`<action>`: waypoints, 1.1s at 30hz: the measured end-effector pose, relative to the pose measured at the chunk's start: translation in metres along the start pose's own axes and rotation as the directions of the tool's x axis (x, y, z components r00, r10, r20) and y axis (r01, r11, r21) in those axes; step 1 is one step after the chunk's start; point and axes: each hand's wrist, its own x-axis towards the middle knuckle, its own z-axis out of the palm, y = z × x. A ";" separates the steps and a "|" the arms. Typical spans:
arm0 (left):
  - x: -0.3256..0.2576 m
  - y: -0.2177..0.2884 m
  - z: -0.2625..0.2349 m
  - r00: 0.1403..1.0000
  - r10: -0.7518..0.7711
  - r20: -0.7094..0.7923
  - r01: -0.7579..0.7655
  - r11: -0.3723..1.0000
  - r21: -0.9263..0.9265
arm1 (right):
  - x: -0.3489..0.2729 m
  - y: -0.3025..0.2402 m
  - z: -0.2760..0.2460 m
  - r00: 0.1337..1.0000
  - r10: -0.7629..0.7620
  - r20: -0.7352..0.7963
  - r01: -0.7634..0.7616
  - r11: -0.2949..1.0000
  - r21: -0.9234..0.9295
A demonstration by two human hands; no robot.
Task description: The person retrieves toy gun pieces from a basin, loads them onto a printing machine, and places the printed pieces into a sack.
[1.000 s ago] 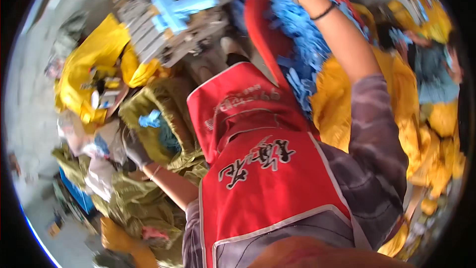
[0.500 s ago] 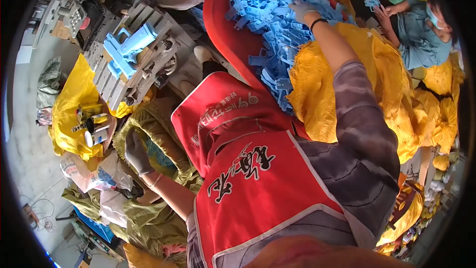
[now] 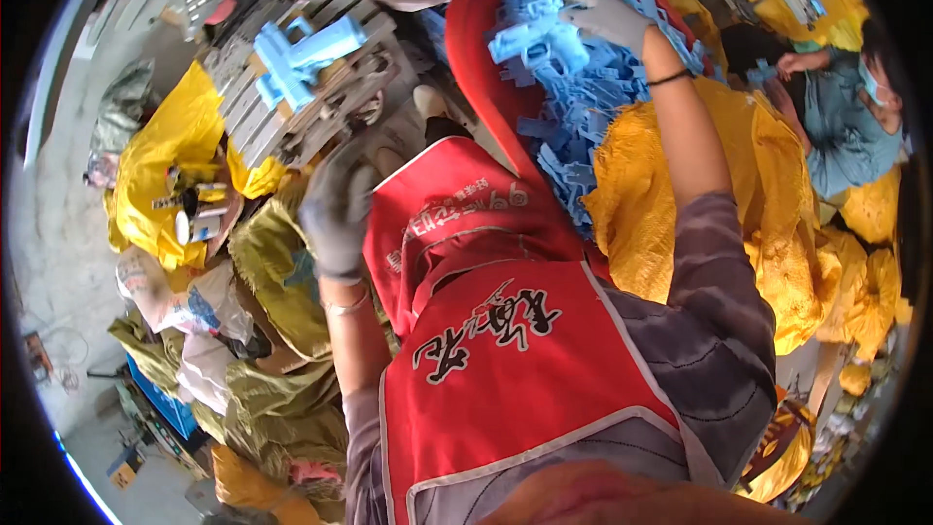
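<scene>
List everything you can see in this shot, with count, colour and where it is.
blue plastic parts: many, light blue, heaped in the basin at top centre
red basin: one, red, top centre
blue plastic piece: one, light blue, on the grey rack at upper left
grey rack: one, grey, upper left
yellow sacks: several, yellow, right and left
co-worker: one, blue top, far right
red apron: one, red, centre
left hand: grey glove, raised at centre left
right hand: pale glove, on the blue parts

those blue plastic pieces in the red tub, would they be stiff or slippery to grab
The blue plastic pieces look moulded and thin, so probably stiff and light. Heaped loosely in the red tub, they would likely slide and snag together. The gloved right hand rests on them.
</scene>
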 end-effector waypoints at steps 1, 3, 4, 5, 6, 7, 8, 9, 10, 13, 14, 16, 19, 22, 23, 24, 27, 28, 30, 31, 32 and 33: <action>0.003 0.003 0.012 0.992 -0.110 0.064 0.118 0.983 -0.142 | -0.001 -0.028 0.013 0.993 -0.012 0.121 -0.009 0.984 0.175; 0.019 0.022 0.027 0.997 0.067 0.027 -0.059 0.974 -0.219 | -0.014 -0.076 0.050 0.977 -0.142 0.156 0.108 0.972 0.209; 0.020 0.028 0.032 0.991 -0.023 0.135 0.069 0.935 -0.347 | -0.017 -0.089 0.060 0.954 -0.107 0.281 0.031 0.965 0.261; 0.025 0.036 0.030 0.987 0.037 0.158 0.007 0.963 -0.269 | -0.024 -0.106 0.070 0.939 -0.055 0.338 -0.034 0.968 0.251; 0.018 0.030 0.035 0.963 -0.083 0.255 0.160 0.942 -0.296 | -0.030 -0.122 0.084 0.945 -0.176 0.274 0.063 0.925 0.375; 0.016 0.032 0.032 0.966 -0.110 0.234 0.195 0.904 -0.380 | -0.039 -0.132 0.091 0.950 -0.269 0.156 0.140 0.819 0.557; 0.014 0.032 0.027 0.967 -0.138 0.214 0.224 0.858 -0.461 | -0.042 -0.133 0.100 0.946 -0.322 0.050 0.245 0.804 0.542; 0.013 0.032 0.020 0.975 -0.139 0.173 0.200 0.888 -0.414 | -0.045 -0.129 0.111 0.927 -0.371 -0.060 0.347 0.783 0.516; 0.009 0.027 0.018 0.977 -0.158 0.141 0.205 0.871 -0.447 | -0.056 -0.125 0.120 0.693 -0.709 -0.133 0.637 0.688 -0.346; 0.007 0.024 0.010 0.970 -0.205 0.132 0.244 0.852 -0.463 | -0.075 -0.118 0.156 0.877 -0.377 0.300 0.012 0.639 0.769; 0.006 0.022 0.008 0.966 -0.215 0.144 0.258 0.835 -0.487 | -0.081 -0.133 0.157 0.899 -0.304 0.315 -0.109 0.542 0.833; 0.009 0.015 0.002 0.994 -0.103 0.026 0.104 0.895 -0.434 | -0.085 -0.138 0.159 0.899 -0.284 0.333 -0.231 0.340 0.912; 0.014 -0.006 -0.013 0.959 -0.158 -0.234 0.068 0.933 -0.353 | -0.086 -0.152 0.145 0.972 -0.137 0.189 -0.170 0.143 0.975; 0.032 -0.025 -0.043 0.918 -0.247 -0.311 0.214 0.967 -0.137 | -0.084 -0.132 0.137 0.965 -0.262 -0.007 0.202 0.726 0.657; 0.038 -0.036 -0.048 0.933 -0.139 -0.331 0.144 0.990 -0.009 | -0.084 -0.135 0.134 0.990 -0.142 0.026 0.045 0.475 0.879; 0.045 -0.046 -0.053 0.940 -0.031 -0.341 0.076 0.990 0.119 | -0.084 -0.138 0.132 0.994 -0.040 0.103 -0.096 0.152 0.984; 0.070 -0.058 -0.055 0.967 -0.022 -0.253 0.055 0.991 0.124 | -0.084 -0.140 0.127 0.999 -0.050 -0.002 0.003 0.019 1.000; 0.074 -0.060 -0.056 0.979 0.001 -0.204 0.029 0.989 0.147 | -0.083 -0.137 0.123 0.995 -0.104 -0.006 0.007 0.007 1.000; 0.081 -0.062 -0.056 0.980 0.027 -0.198 -0.006 0.994 0.106 | -0.084 -0.140 0.119 0.998 -0.061 -0.008 0.009 0.028 1.000; 0.086 -0.067 -0.057 0.993 0.028 -0.117 -0.016 0.995 0.101 | -0.084 -0.141 0.117 1.000 -0.018 -0.008 0.009 0.049 0.999; 0.089 -0.070 -0.059 0.999 0.028 -0.037 -0.025 0.995 0.096 | -0.083 -0.141 0.116 0.999 -0.026 -0.027 0.029 0.106 0.994; 0.088 -0.066 -0.061 0.998 -0.042 -0.040 0.044 0.998 0.034 | -0.081 -0.140 0.115 0.997 -0.043 -0.065 0.072 0.177 0.982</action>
